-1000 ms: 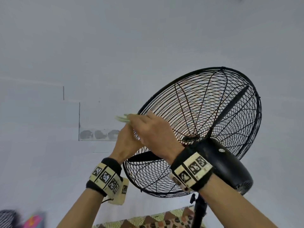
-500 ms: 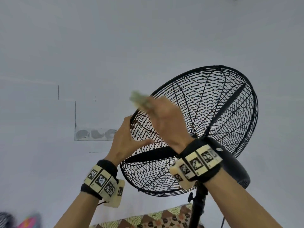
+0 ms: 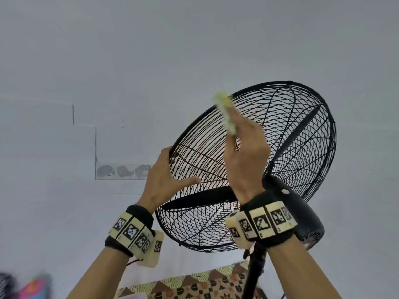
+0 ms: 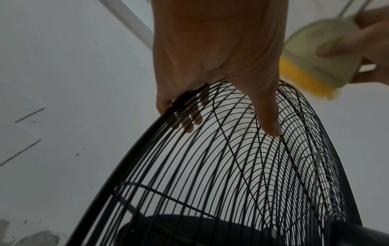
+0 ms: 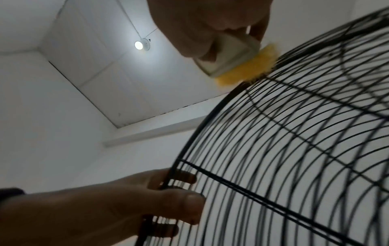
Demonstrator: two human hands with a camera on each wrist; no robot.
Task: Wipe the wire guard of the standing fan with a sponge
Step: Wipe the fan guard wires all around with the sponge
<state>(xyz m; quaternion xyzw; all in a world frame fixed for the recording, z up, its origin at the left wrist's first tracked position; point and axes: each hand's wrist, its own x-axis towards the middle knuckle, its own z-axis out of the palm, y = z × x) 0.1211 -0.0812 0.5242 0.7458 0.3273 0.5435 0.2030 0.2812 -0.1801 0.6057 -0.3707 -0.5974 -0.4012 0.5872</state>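
Higher along the wire guard (image 3: 278,147) now, right hand (image 3: 246,156) grips sponge (image 3: 225,112); left hand (image 3: 164,180) still clasps the rim.

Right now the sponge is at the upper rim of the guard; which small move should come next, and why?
Probably draw the sponge further along the wire guard rim: its yellow face touches the rim wires, the right hand pinches it, and the left hand grips the rim, steadying it.
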